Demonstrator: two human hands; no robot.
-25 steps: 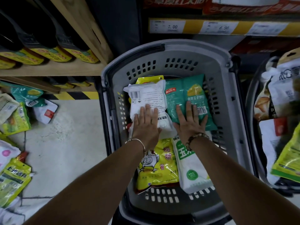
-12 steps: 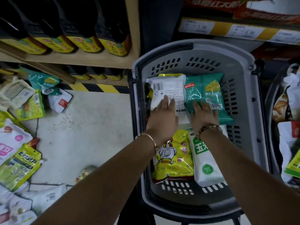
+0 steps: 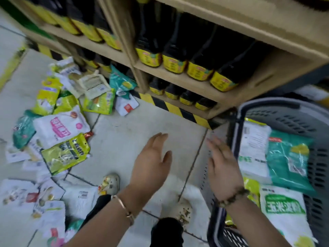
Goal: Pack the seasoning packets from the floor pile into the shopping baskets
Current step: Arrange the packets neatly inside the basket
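While left hand (image 3: pixel 151 163) and right hand (image 3: pixel 222 168) hover empty, fingers straight, grey basket (image 3: pixel 292 120) at right holds white packet (image 3: pixel 252 143), green packet (image 3: pixel 288 157), yellow packet (image 3: pixel 250 188). Seasoning pile (image 3: pixel 58 132) lies on floor at left, below shelf (image 3: pixel 263 75).

Shop floor (image 3: pixel 124 132) beside wooden shelving (image 3: pixel 195 87) stocked with dark bottles (image 3: pixel 174 49).
The floor is pale tile with dark grout lines (image 3: pixel 199 148). The light wood shelving crosses the top and right of the view, with rows of yellow-labelled bottles on two levels. A yellow-and-black striped strip (image 3: pixel 170 107) runs along its base, where it meets the floor. The view is slightly blurred.
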